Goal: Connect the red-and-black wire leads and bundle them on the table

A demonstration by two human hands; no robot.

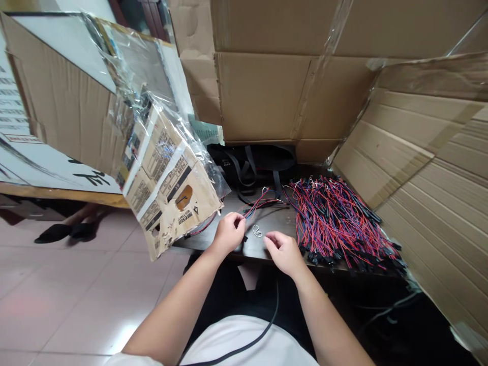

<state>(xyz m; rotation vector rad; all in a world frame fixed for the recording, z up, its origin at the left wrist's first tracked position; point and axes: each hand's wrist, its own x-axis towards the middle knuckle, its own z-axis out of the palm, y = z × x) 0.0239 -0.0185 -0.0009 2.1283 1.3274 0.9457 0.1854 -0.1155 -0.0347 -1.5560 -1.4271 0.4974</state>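
My left hand (230, 231) is closed, its thumb and fingers pinching a small bundle of red, blue and black wires (249, 211) that fans out away from me over the dark table. To its right, my right hand (284, 252) has its thumb and fingers curled together; whether something small is between the fingertips cannot be made out. Between the hands lies a pale, thin loop (257, 231), perhaps a rubber band or a twist of cord, on the tabletop (213, 236). A small black piece (245, 239) is beside the left fingertips.
A large pile of red, blue and black wires (335, 218) covers the table's right side. Behind lies a black bag (255, 157) with straps. Cardboard walls (274, 96) enclose the back and right; a torn printed cardboard panel (171, 178) leans at left. Someone's feet (70, 231) show beyond.
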